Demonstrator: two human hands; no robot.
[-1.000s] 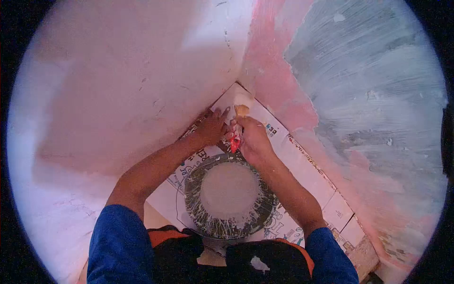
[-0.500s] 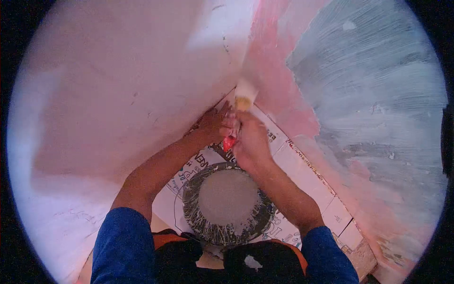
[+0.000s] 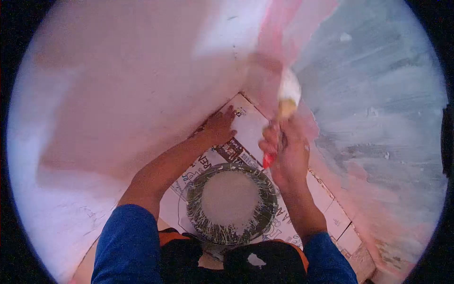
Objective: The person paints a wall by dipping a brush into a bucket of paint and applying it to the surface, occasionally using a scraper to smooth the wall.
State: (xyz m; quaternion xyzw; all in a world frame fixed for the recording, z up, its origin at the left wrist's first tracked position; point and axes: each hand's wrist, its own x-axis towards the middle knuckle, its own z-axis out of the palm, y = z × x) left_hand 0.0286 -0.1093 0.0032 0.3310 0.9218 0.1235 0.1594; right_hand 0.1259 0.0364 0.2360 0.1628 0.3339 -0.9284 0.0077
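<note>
Dim pinkish light, broad soft shadow left, motion blur, dark rounded edges

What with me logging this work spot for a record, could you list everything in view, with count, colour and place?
brush: one, whitish bristles, tan band, red at the handle end, raised before the right wall
bucket: one, dark with pale streaks, between the forearms
filling: one mass, pale grey, inside the bucket
printed sheeting: number unclear, white with dark print, under and around the bucket
left wall: one, pale, left side
right wall: one, pink and blue-grey, right side
clothing: blue sleeves, dark and orange lower down, bottom edge
left hand: one, bare, fingers spread near the corner
right hand: one, bare, gripping the brush
</note>
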